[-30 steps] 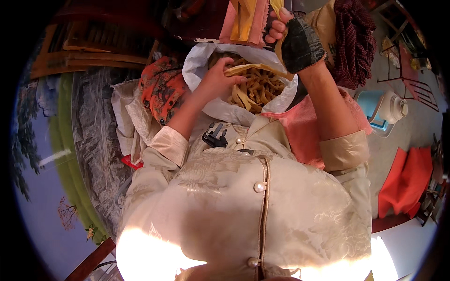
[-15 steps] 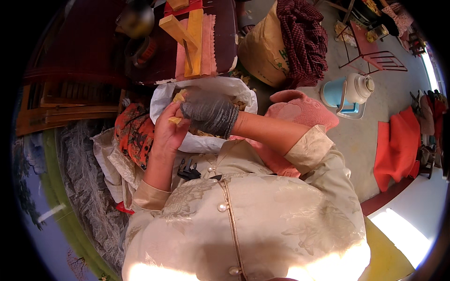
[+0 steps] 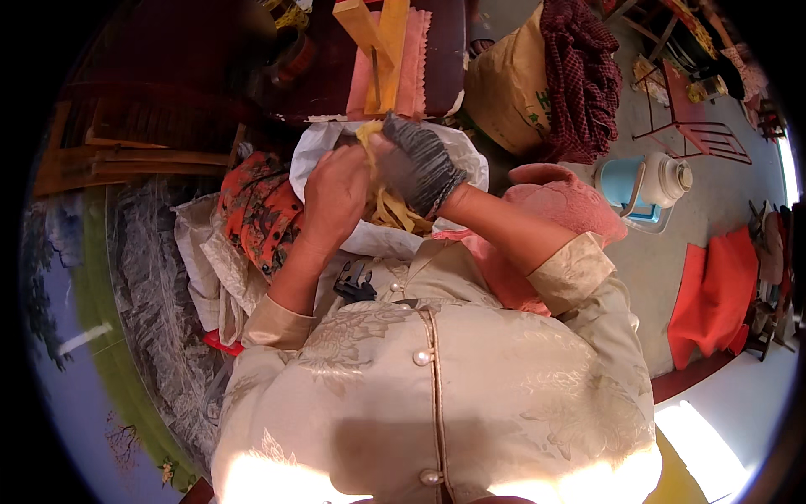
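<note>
My bare left hand (image 3: 337, 189) is curled closed over the near left part of a white bag (image 3: 312, 141). A limp, pale yellow strip (image 3: 368, 133) stands up between my two hands, pinched in my left fingers. My right hand (image 3: 424, 164) wears a dark grey fingerless-looking glove. Its fingers close in on the strip from the right, blurred by motion. Below the hands, several yellow strips (image 3: 393, 212) lie in the bag's mouth. What exactly the strip is cannot be made out.
Beyond the bag, a wooden stand (image 3: 384, 55) sits on a pink cloth (image 3: 417, 63) on a dark table. A tan sack (image 3: 506, 88) with checked cloth (image 3: 581, 84) stands at the far right. Nearer are a pink plush (image 3: 562, 206), a blue-and-white flask (image 3: 642, 183) and a red folding chair (image 3: 709, 139).
The view has shifted, so the surroundings appear farther right. My left hand has turned from palm showing to back showing and curled in. The yellow strips in the bag show more plainly.
</note>
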The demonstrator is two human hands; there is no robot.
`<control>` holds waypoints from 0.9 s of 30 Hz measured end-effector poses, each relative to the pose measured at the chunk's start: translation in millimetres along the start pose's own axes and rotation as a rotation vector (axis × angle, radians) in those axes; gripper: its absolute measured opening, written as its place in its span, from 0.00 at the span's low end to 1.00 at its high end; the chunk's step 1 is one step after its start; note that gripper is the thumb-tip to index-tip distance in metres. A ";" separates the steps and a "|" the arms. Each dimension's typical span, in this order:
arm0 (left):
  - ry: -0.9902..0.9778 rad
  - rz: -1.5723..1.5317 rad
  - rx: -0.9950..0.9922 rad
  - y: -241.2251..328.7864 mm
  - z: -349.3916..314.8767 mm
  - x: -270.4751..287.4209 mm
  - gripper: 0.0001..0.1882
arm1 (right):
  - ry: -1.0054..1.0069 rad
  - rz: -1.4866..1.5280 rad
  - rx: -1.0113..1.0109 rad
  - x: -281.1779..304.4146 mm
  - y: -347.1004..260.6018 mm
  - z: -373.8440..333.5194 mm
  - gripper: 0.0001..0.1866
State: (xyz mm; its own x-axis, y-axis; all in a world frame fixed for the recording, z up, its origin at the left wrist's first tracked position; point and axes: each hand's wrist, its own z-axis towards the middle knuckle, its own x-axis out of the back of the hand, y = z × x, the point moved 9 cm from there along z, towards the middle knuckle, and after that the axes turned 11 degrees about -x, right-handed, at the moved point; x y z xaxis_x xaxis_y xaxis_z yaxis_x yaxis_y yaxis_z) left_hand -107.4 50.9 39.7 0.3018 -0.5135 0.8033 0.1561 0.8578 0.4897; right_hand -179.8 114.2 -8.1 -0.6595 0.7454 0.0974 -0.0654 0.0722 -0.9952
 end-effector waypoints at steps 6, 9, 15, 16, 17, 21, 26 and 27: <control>0.382 -0.153 -0.152 20.8 2.0 35.7 0.21 | -0.658 0.777 -0.513 -42.6 2.7 -16.8 0.15; 0.312 -0.248 -0.102 5.0 5.1 22.1 0.18 | -0.598 0.613 -0.599 -33.3 12.1 -14.8 0.16; 0.282 -0.614 0.085 -22.3 8.5 10.8 0.08 | -0.202 -0.514 0.227 -3.4 -55.9 -10.1 0.18; 0.262 -0.852 0.161 -29.7 6.8 2.4 0.07 | -0.185 -0.571 0.265 -3.5 -57.8 -8.7 0.17; 0.239 -1.088 0.238 -34.5 4.3 -6.3 0.07 | -0.169 -0.627 0.304 -3.6 -60.5 -7.3 0.17; 0.300 -1.253 0.257 -25.9 5.1 -2.7 0.09 | -0.051 -0.661 0.357 3.6 -64.8 -6.6 0.16; 0.362 -0.935 0.137 -14.7 7.5 14.5 0.11 | -0.056 -0.366 0.334 14.7 -59.7 -1.5 0.13; 0.375 -0.862 0.110 -14.6 7.2 16.6 0.10 | -0.055 -0.341 0.359 14.1 -58.7 -1.6 0.13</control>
State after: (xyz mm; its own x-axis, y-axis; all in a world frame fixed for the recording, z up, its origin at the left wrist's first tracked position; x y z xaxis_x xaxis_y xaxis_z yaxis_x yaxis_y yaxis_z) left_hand -111.4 29.7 48.3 0.4094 -0.9123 -0.0028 0.3829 0.1690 0.9082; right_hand -184.0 121.6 51.7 -0.5936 0.6824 0.4265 -0.5315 0.0655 -0.8445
